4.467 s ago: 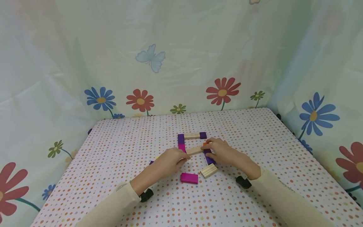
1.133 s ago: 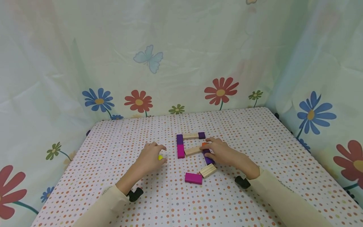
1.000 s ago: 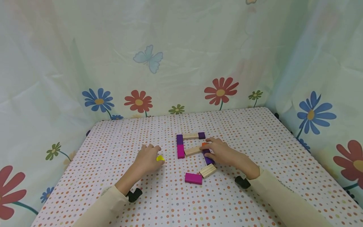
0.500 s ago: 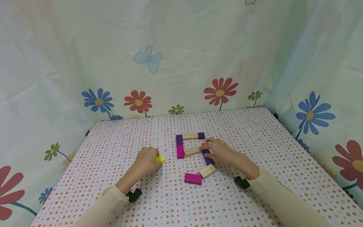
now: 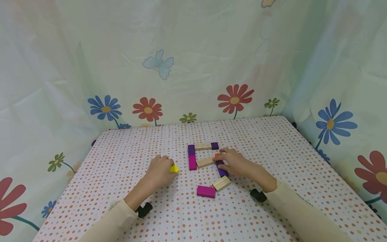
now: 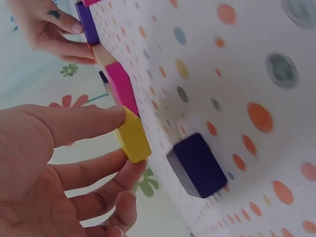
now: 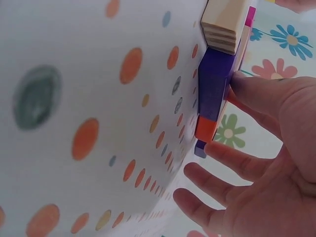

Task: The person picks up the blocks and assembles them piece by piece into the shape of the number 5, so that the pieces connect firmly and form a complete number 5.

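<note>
My left hand (image 5: 158,171) pinches a small yellow block (image 6: 133,136) between thumb and fingertips. A dark purple block (image 6: 200,165) lies near it on the cloth, hidden behind the hand in the head view. My right hand (image 5: 237,163) rests at the block outline, fingers fairly straight. Its thumb touches a long purple block (image 7: 215,81), and its fingertips are at an orange block (image 7: 205,128). A plain wooden block (image 5: 205,162) runs from there to a pink block (image 5: 192,163). Behind the pink one lie another purple block (image 5: 191,150), a wooden block (image 5: 203,146) and a small purple block (image 5: 214,146).
A ridged wooden block (image 5: 221,183) sits at the near end of the long purple block. Beside it lies a loose pink block (image 5: 206,192). The table carries a dotted cloth (image 5: 181,218), with flowered curtains (image 5: 193,60) at the back and both sides.
My left hand has moved left from the middle wooden block, closed its fingers on the yellow block and shifted slightly right. The loose pink block sits further right. My right hand has stayed put.
</note>
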The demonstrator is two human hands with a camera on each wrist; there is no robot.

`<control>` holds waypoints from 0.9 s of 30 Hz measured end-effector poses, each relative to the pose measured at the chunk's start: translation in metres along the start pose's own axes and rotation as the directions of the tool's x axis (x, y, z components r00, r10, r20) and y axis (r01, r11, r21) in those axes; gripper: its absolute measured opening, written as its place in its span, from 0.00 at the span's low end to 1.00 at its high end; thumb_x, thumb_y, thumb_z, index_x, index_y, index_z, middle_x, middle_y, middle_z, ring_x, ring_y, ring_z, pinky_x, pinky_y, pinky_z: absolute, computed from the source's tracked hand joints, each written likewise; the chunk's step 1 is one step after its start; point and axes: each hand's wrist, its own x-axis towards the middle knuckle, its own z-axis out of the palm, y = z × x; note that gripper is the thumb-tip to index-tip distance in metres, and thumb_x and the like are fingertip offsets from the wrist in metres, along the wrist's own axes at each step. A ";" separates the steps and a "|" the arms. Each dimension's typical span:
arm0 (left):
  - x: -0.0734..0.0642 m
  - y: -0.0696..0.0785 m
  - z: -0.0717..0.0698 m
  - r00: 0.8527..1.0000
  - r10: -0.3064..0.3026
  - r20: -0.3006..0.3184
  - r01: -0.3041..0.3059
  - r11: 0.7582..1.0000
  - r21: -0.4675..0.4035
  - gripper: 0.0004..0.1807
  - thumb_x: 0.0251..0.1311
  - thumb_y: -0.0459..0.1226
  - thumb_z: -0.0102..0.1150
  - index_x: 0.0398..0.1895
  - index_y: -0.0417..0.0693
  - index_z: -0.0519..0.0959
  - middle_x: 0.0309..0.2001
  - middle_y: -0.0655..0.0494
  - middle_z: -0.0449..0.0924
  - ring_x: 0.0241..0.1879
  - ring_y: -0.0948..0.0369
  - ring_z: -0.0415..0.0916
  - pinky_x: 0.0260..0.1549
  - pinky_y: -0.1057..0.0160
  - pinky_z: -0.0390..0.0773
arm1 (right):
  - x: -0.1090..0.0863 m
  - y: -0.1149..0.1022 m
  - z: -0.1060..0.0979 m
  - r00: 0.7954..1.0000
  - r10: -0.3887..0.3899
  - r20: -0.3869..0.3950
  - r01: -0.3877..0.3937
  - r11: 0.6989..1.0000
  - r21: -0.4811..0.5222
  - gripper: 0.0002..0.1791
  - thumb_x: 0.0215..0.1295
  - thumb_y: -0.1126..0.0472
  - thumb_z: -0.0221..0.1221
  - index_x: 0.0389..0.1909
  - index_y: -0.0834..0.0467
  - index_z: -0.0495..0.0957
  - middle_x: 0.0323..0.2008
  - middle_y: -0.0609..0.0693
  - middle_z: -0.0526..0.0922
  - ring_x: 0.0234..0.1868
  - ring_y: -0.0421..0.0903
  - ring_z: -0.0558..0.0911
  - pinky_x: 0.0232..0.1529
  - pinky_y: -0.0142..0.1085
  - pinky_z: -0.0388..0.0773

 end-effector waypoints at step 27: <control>-0.016 0.026 0.013 0.968 0.205 0.145 -0.183 0.971 -0.154 0.15 0.57 0.42 0.79 0.44 0.45 0.90 0.38 0.55 0.88 0.38 0.60 0.74 0.44 0.58 0.74 | 0.000 0.001 0.002 1.000 -0.006 -0.009 0.006 1.000 -0.003 0.20 0.76 0.57 0.64 0.66 0.51 0.83 0.73 0.69 0.72 0.70 0.74 0.74 0.62 0.74 0.75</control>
